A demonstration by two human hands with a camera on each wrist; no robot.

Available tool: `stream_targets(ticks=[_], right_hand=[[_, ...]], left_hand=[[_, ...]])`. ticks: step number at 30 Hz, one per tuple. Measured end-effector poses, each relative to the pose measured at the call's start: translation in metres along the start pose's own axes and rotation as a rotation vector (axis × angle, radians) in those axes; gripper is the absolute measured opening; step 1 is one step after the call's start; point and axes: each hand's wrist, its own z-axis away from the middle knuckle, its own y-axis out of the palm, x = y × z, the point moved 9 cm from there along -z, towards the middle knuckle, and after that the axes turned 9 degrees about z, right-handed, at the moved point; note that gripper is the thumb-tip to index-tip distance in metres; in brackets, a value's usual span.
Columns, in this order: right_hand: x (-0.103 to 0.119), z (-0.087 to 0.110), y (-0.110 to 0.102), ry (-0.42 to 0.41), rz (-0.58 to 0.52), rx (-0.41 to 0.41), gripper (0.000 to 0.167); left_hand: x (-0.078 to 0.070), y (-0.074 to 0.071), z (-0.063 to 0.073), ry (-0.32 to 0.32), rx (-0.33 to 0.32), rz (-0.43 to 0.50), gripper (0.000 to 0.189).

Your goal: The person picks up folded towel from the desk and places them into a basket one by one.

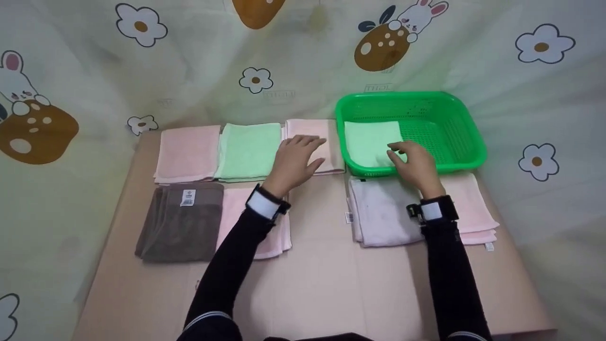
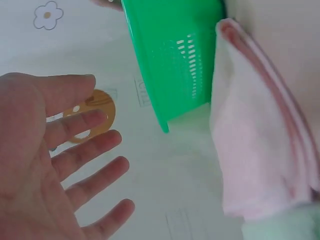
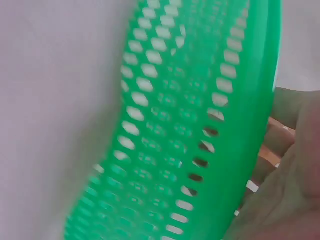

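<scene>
My left hand (image 1: 294, 163) hovers over a folded pink towel (image 1: 318, 130) beside the basket. Its fingers are spread with nothing in them, as the left wrist view also shows. A light green folded towel (image 1: 367, 142) lies flat in the left part of a green plastic basket (image 1: 466, 137). Over the basket's front rim reaches my right hand (image 1: 416, 163), fingers loosely bent above that towel, thumb and forefinger apart. In the right wrist view the perforated basket wall hides much of this hand; I see nothing held.
Another pink towel (image 1: 189, 154) and a green towel (image 1: 250, 151) lie in the back row. Nearer are a dark grey towel (image 1: 182, 227), a pink towel (image 1: 272, 239), a pale lilac towel (image 1: 386, 213) and a pink stack (image 1: 468, 203). A patterned curtain (image 1: 199, 71) hangs behind the table (image 1: 322, 284).
</scene>
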Motion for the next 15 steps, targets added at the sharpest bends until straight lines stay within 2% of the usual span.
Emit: stream_targets(ticks=[3,7,11,15], right_hand=[[0.002,0.006,0.006,-0.008,0.004,-0.041,0.037],[0.001,0.007,0.009,0.003,0.046,-0.103,0.038],[-0.001,0.006,0.010,0.016,0.087,-0.110,0.041],[-0.003,0.005,0.013,0.038,0.103,-0.077,0.038]], left_hand=[[0.022,-0.010,0.041,-0.016,-0.023,0.011,0.053],[0.064,-0.026,0.085,-0.107,-0.027,0.014,0.058],[0.111,-0.042,0.112,-0.230,0.006,0.020,0.064],[0.150,-0.044,0.129,-0.344,0.123,0.072,0.077]])
